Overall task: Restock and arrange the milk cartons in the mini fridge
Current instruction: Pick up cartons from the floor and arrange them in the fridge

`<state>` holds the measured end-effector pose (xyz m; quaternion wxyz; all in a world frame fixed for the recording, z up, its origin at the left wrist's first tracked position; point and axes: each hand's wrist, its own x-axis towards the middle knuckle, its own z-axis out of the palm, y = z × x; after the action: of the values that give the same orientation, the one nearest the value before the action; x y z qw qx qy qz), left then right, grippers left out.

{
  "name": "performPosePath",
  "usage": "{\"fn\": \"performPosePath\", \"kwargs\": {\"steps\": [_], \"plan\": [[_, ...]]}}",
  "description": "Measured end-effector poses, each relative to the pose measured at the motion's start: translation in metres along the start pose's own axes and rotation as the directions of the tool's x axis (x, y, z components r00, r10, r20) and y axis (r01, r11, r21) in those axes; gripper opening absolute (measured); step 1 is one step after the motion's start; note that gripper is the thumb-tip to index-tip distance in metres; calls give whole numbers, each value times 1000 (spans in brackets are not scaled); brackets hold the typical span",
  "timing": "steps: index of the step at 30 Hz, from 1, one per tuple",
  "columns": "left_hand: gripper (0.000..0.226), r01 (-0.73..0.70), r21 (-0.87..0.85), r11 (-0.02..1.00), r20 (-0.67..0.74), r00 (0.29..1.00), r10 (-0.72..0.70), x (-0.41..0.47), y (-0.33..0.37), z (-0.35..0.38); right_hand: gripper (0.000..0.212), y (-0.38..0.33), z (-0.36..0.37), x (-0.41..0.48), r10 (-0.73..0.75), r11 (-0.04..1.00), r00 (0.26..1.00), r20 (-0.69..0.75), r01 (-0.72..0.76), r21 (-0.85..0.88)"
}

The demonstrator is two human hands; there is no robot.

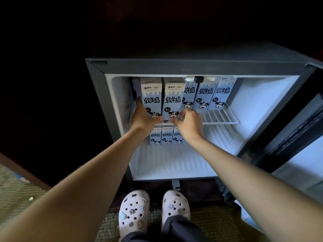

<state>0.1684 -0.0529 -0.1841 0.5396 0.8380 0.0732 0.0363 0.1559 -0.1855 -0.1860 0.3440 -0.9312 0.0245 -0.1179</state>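
Mini fridge (97, 88) open; left hand (143, 116) grasping left front milk carton (151, 97) on wire shelf (220, 117); right hand (189, 124) gripping neighbouring carton (173, 98) at base; three cartons (206, 96) behind; small cartons (166, 136) below

We see cartons (203, 98) standing on the wire shelf (222, 117); below it, more cartons (167, 136) on the fridge floor (174, 163).

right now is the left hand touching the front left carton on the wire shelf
Touching. The head view shows the left hand pressed against the front left carton, fingers up its left side, thumb across its lower front.
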Motion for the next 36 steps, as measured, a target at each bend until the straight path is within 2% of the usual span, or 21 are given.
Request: {"fn": "performPosePath", "kwargs": {"steps": [3, 8, 12, 16, 19, 23, 28, 31, 36], "plan": [[92, 19, 11, 1000, -39, 999, -19, -20, 8, -2, 17, -3, -10, -10, 42, 999, 999, -26, -42, 0], [73, -3, 83, 997, -97, 995, 11, -77, 41, -10, 16, -14, -47, -47, -18, 1000, 1000, -21, 18, 3], [38, -63, 225, 972, -7, 998, 66, -136, 79, -9, 19, -22, -101, -102, 14, 996, 993, -117, -3, 88], [28, -196, 234, 952, 138, 976, 167, -205, 108, 1, 16, -8, -159, -171, 50, 986, 978, -203, -16, 167], [27, -288, 250, 924, 225, 946, 234, -265, 124, 18, 15, 14, -200, -227, 121, 986, 962, -245, -87, 144], [27, -424, 245, 872, 362, 874, 323, -346, 141, 59, 15, 53, -245, -300, 244, 970, 924, -296, -225, 97], [28, -531, 213, 820, 564, 752, 341, -440, 147, 119, 17, 103, -288, -393, 396, 915, 848, -352, -398, 68], [26, -543, 203, 815, 673, 682, 287, -490, 136, 150, 17, 139, -297, -450, 512, 848, 785, -348, -527, 59], [21, -559, 256, 789, 823, 554, 125, -553, 102, 188, 19, 209, -276, -543, 703, 698, 663, -258, -712, 74]]}}
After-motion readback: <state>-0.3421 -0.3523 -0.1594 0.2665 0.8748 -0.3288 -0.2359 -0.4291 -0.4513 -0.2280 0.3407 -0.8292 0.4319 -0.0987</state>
